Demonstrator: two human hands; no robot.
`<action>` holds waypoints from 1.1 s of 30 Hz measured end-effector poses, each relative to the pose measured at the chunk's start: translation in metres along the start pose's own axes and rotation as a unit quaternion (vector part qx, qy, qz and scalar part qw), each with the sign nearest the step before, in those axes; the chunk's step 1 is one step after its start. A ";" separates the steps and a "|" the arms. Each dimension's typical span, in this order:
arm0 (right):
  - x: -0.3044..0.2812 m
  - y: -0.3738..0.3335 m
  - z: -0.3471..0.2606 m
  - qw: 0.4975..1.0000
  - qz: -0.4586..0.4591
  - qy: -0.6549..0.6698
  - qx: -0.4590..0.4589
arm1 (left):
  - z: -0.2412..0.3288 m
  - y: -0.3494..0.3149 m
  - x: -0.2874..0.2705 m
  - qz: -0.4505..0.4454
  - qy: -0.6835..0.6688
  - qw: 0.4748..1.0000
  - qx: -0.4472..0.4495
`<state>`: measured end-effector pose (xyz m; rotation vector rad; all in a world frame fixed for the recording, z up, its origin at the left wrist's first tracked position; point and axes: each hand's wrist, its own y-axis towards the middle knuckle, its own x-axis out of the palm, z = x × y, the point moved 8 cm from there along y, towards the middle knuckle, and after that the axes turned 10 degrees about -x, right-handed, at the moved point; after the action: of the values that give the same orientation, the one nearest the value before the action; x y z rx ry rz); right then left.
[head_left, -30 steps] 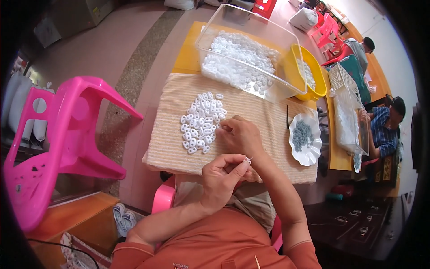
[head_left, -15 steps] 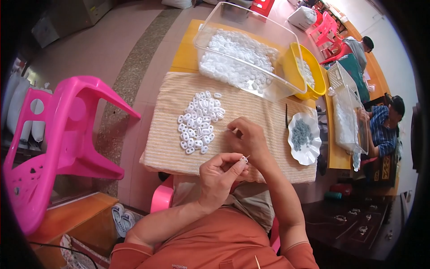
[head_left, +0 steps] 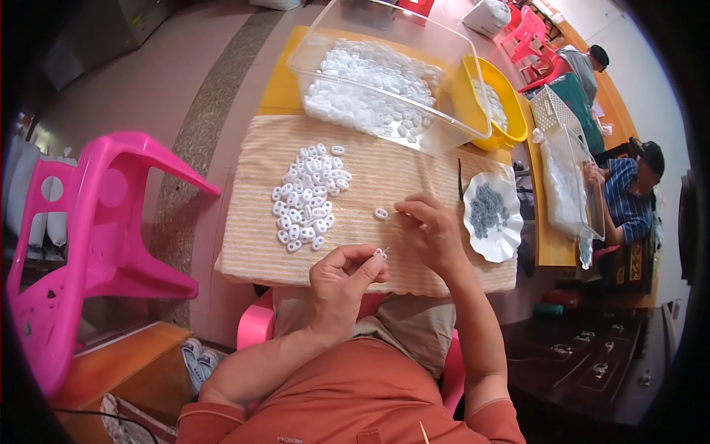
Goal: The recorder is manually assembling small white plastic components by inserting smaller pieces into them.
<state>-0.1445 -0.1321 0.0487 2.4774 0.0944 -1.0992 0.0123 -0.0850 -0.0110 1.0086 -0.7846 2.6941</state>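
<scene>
My left hand (head_left: 342,285) is closed in a pinch over the near edge of the striped cloth. Between thumb and forefinger it grips a small white piece (head_left: 380,253) with a thin pin sticking out. My right hand (head_left: 433,233) is above the cloth, fingers loosely bent and apart, with nothing visible in them. A single white two-holed oval piece (head_left: 381,214) lies just left of its fingertips. Farther left, a pile of white two-holed oval pieces (head_left: 307,194) is spread on the cloth. At the right stands a white scalloped dish (head_left: 510,240) holding small grey parts (head_left: 488,211).
Behind the striped cloth (head_left: 251,222) is a clear plastic bin (head_left: 436,140) of white pieces, beside a yellow basin (head_left: 515,133). A thin black tool (head_left: 460,179) lies near the dish. A pink stool (head_left: 111,222) stands left; a co-worker (head_left: 629,194) sits at the right.
My right hand has drawn slightly right, away from a white oval piece that now shows on the cloth. My left hand keeps its pinch. The whole view has shifted a little.
</scene>
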 end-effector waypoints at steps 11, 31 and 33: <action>0.027 0.011 -0.006 0.995 -0.059 -0.055 -0.064 | 0.000 0.003 -0.001 0.000 -0.007 1.000 -0.002; 0.017 0.000 -0.004 0.990 -0.124 0.065 0.003 | -0.005 0.011 -0.009 0.014 -0.009 0.999 -0.031; 0.017 -0.015 0.009 0.978 -0.114 0.156 0.073 | -0.007 0.011 -0.008 0.010 0.001 0.999 -0.038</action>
<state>-0.1429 -0.1241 0.0259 2.8100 0.4126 -0.8159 0.0111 -0.0910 -0.0254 0.9861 -0.8924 2.6592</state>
